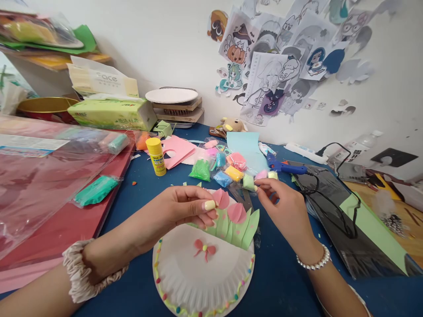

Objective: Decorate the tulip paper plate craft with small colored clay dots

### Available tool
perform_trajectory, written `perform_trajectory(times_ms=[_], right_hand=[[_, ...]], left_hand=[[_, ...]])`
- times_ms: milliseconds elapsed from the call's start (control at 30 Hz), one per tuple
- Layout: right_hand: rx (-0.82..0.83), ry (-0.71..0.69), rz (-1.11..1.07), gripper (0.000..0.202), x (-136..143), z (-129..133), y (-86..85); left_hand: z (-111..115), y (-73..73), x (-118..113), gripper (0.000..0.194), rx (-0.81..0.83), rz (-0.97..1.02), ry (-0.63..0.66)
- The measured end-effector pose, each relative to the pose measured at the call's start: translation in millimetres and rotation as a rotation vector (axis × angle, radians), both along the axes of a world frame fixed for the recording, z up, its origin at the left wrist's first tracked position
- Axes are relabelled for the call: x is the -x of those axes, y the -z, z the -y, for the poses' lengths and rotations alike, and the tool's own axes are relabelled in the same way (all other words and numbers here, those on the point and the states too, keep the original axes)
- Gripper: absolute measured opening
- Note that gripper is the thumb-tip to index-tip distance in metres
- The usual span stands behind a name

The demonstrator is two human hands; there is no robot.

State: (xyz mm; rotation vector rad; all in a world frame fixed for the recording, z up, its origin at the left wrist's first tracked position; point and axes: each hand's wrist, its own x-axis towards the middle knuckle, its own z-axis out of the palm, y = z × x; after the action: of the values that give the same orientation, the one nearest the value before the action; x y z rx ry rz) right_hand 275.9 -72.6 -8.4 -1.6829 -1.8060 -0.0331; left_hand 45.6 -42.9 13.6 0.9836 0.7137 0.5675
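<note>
A white paper plate (pixel 201 273) decorated with a wavy yellow-green line, coloured dots and a pink bow (pixel 204 248) lies in front of me. Green paper leaves (pixel 231 231) and pink paper flowers (pixel 237 212) rise from its upper part. My left hand (pixel 193 206) hovers over the leaves, thumb and fingers pinched together beside a pink flower; whatever sits between the fingertips is too small to name. To the right, my right hand (pixel 284 204) has thumb and index tip drawn together near a pale green clay packet (pixel 248 181); its fingertips' contents are unclear.
Several bagged clay pieces, including a bright green bag (pixel 201 170), lie beyond the plate. A yellow glue stick (pixel 156 156) stands at left. A blue glue gun (pixel 287 167) with a black cord (pixel 340 211) is at right. A red board (pixel 109 189) borders the left.
</note>
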Motion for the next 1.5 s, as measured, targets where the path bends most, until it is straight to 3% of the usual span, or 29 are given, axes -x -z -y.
perform_trajectory(times_ms=[300, 533, 700, 933, 1067, 1200, 1333, 1500], right_hand=[[0.001, -0.022, -0.005, 0.015, 1, 1, 0.2], [0.01, -0.026, -0.001, 0.014, 1, 0, 0.6], [0.012, -0.032, -0.009, 0.014, 1, 1, 0.6], [-0.004, -0.051, -0.023, 0.014, 3, 2, -1.3], [-0.151, -0.137, -0.051, 0.012, 9, 7, -6.6], [-0.334, -0.31, -0.123, 0.016, 23, 19, -11.4], [-0.341, -0.411, -0.165, 0.014, 41, 27, -12.4], [-0.326, -0.407, -0.176, 0.017, 56, 26, -9.5]], left_hand=[[-1, 2.9, 1, 0.023, -0.026, -0.01, 0.024], [0, 3.1, 3, 0.005, -0.027, 0.049, 0.091], [2, 1.8, 1, 0.008, 0.02, 0.105, 0.126], [0, -0.5, 1, 0.009, -0.024, 0.031, 0.153], [2, 0.0, 2, 0.005, -0.036, 0.006, 0.145], [3, 4.8, 3, 0.015, -0.089, -0.015, 0.157], [5, 5.8, -1, 0.019, -0.079, -0.062, 0.177], [6, 4.1, -6, 0.02, -0.099, -0.107, 0.113]])
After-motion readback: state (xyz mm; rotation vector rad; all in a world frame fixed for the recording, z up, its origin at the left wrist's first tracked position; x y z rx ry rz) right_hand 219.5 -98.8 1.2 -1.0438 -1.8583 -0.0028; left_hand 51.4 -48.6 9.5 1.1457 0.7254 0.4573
